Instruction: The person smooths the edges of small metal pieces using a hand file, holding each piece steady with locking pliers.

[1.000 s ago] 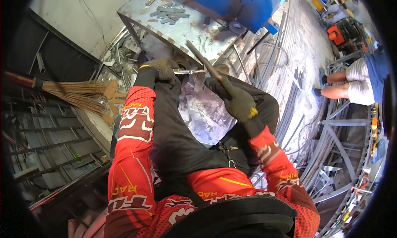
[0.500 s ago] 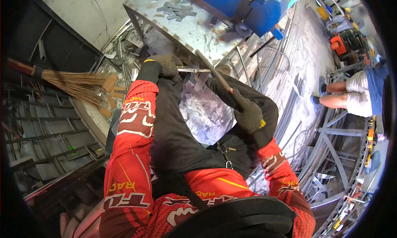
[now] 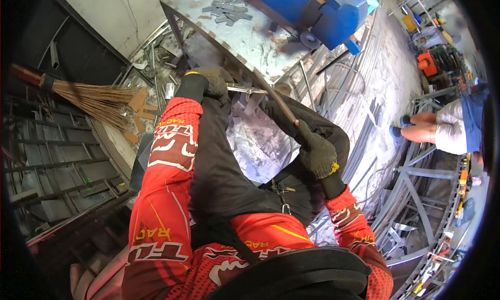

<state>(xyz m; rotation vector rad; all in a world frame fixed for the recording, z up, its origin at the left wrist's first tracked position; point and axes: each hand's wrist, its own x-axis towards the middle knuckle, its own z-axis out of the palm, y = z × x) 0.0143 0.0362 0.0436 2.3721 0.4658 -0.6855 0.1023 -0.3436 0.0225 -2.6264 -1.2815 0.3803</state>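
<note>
My left hand [image 3: 214, 84], in a dark knitted glove, is closed on a slim shiny metal tool [image 3: 246, 89] whose exact kind I cannot make out. The tool points right, and its far end meets a long narrow brownish bar [image 3: 282, 105]. My right hand [image 3: 316, 153], gloved too, grips the bar's near end with the thumb along it. The bar slants away to the left, crossing the tool's end above my spread knees. Whether the bar and the tool's tip touch is hard to tell.
Ahead stands a metal table [image 3: 208, 26] with a pile of small flat metal pieces [image 3: 228, 10] and a blue machine [image 3: 336, 18]. A straw broom [image 3: 94, 99] lies left, beside scrap. Long metal bars [image 3: 359, 138] cover the right floor. A person in white shorts [image 3: 451, 127] is far right.
My right hand and the bar have slid a little nearer to me and to the right. My left hand keeps its grip on the metal tool. The view has shifted slightly.
</note>
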